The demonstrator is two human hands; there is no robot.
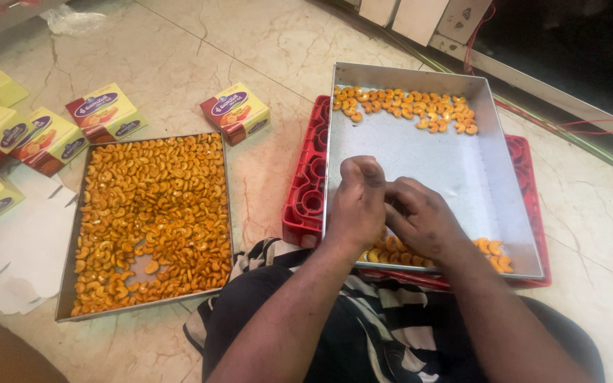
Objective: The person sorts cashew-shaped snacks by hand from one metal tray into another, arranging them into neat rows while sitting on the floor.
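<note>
Both hands are down over the near end of the steel tray [420, 159], knuckles up, fingers curled under. The left hand [357, 202] is bunched tight, the right hand [420, 216] pressed against it, fingertips meeting; what they pinch, I cannot tell. Orange cashews [487, 248] lie just beneath the right hand along the near edge, with more in a row at the far end. The tray sits on a red crate [306, 198]. To the left, a full tray of cashews [152, 216] rests on the marble floor [264, 42], with small boxes [235, 112] and flat white cartons [19, 248] beside it.
</note>
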